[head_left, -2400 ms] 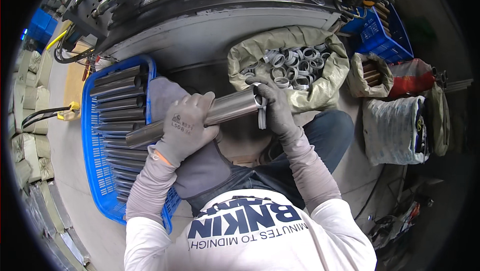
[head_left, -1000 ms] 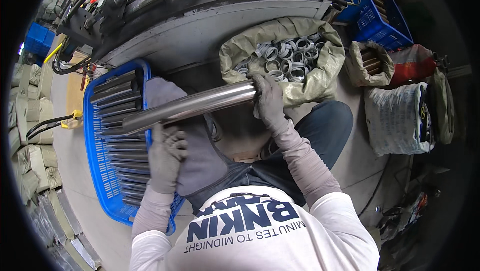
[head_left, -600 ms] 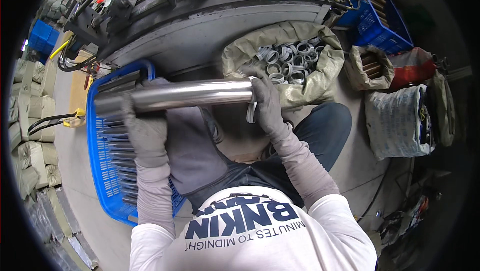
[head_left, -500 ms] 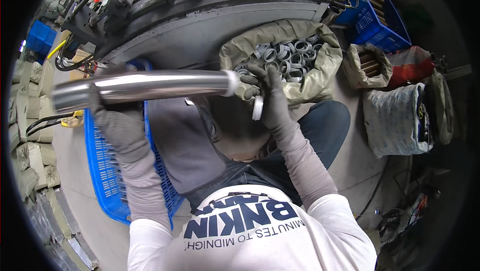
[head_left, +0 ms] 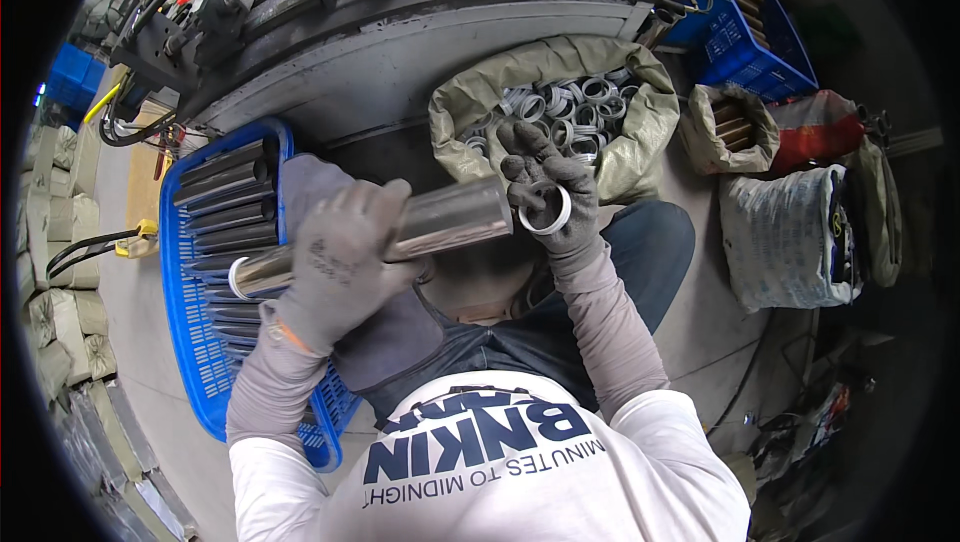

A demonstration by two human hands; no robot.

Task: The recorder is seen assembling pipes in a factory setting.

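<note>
While the left hand (head_left: 345,252) wraps its gloved grip tight around the middle of a shiny metal tube (head_left: 400,234), the right hand (head_left: 552,197) pinches a white plastic ring (head_left: 546,210) right at the tube's open end. The tube lies slanted across the person's lap, between a blue crate of tubes (head_left: 200,342) and an open sack of rings (head_left: 560,107).
</note>
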